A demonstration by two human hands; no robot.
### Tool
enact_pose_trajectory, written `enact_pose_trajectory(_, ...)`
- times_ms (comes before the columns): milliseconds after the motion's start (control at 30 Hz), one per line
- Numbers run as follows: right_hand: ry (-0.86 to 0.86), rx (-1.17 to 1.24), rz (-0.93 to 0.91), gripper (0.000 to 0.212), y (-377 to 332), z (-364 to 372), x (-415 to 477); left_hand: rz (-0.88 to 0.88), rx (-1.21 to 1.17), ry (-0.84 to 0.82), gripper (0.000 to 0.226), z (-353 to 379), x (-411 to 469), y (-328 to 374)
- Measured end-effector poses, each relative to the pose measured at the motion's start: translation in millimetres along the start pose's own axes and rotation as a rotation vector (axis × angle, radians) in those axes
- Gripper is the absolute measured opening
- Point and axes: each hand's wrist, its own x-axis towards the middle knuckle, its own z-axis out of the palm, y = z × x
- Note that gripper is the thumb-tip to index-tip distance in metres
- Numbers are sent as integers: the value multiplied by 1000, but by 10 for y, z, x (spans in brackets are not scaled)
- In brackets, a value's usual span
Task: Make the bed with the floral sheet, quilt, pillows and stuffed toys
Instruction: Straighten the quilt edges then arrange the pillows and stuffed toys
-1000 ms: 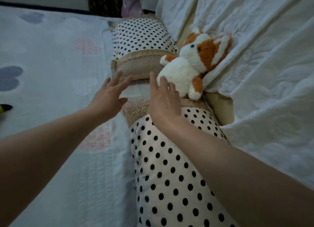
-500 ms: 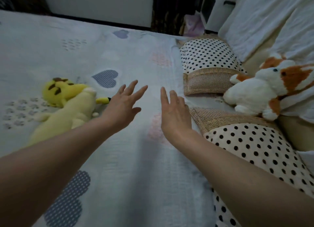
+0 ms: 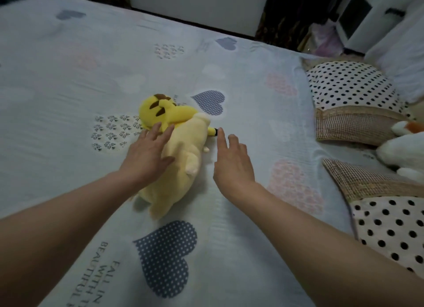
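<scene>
On the bed, against the frame half a second back: the left hand (image 3: 146, 159) no longer hovers over bare cloth but lies on the yellow plush toy (image 3: 183, 143), palm on its flank, fingers reaching up to its neck. Its grip is open, with the fingers straight, the thumb spread, and nothing clasped. The right hand (image 3: 231, 162) has crossed from beside the pillows to just beside the toy's other side. Its grip is also open and flat and holds nothing; whether it touches the sheet cannot be told. The toy, formerly at the left edge of view, now sits mid-frame.

The toy has short, soft pile, a bright yellow head with dark brown markings, and a paler, elongated body with stubby limbs. It lies lengthwise on the heart-print sheet (image 3: 68, 81). The sheet is pale, finely ribbed and slightly wrinkled, and is printed with dotted blue and pink hearts.

The polka-dot pillows (image 3: 351, 84) lie at right. They are plump, with black spots on white, and have tan coarse-woven ends. The white-and-orange plush toy (image 3: 399, 150) is fluffy, rests between the pillows and is cut by the frame edge.
</scene>
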Motion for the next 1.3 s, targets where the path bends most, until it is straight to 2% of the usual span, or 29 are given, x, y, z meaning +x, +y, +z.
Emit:
enact_pose_trajectory(100, -84, 269, 86, 63, -241, 167, 62, -94, -78, -61, 87, 48, 30, -165)
enact_pose_trajectory(233, -273, 799, 448, 65, -525, 432, 254, -126, -217, -145, 74, 145, 55, -248)
enact_pose_trajectory(333, -215, 1106, 648, 63, -643, 544, 377, -186, -207, -136, 72, 153, 93, -301)
enact_pose_trajectory(500, -326, 1214, 565, 76, -553, 600, 169, -115, 67, -203, 78, 4, -4, -389)
enact_pose_trajectory(534, -358, 1239, 552, 70, -509, 575, 87, -116, 70, -191, 83, -24, -31, -412)
enact_pose_trajectory(567, -387, 1295, 550, 56, -480, 498, -11, -114, 52, -190, 86, -58, -56, -421)
enact_pose_trajectory(600, -422, 1381, 584, 40, -433, 474, -86, -122, 5, -225, 86, -98, -85, -417)
enact_pose_trajectory(634, -474, 1469, 639, 32, -374, 507, -142, -157, -99, -289, 83, -130, -121, -417)
enact_pose_trajectory(700, -526, 1623, 754, 36, -267, 456, -278, -305, -449, -466, 78, -261, -201, -349)
enact_pose_trajectory(767, -494, 1729, 814, 40, -185, 410, -389, -394, -680, -623, 79, -381, -294, -255)
enact_pose_trajectory(834, -421, 1742, 821, 45, -163, 358, -468, -389, -748, -659, 85, -428, -350, -159)
enact_pose_trajectory(900, -313, 1709, 731, 45, -125, 269, -554, -416, -844, -598, 93, -420, -364, 26)
enact_pose_trajectory(967, -174, 1659, 621, 41, -108, 172, -610, -464, -958, -547, 88, -433, -352, 199)
enact_pose_trajectory(1034, -34, 1547, 492, 30, 33, -70, -731, -436, -1032, -601, 88, -412, -391, 484)
enact_pose_trajectory(1100, 40, 1426, 381, 29, 160, -323, -837, -354, -1056, -674, 98, -357, -472, 686)
enact_pose_trajectory(1200, -1, 1330, 287, 24, 344, -617, -1044, -299, -1213, -644, 110, -168, -649, 990)
enact_pose_trajectory(1300, -97, 1295, 446, 31, 763, -592, -1362, -343, -1226, -647, 104, 159, -873, 1504)
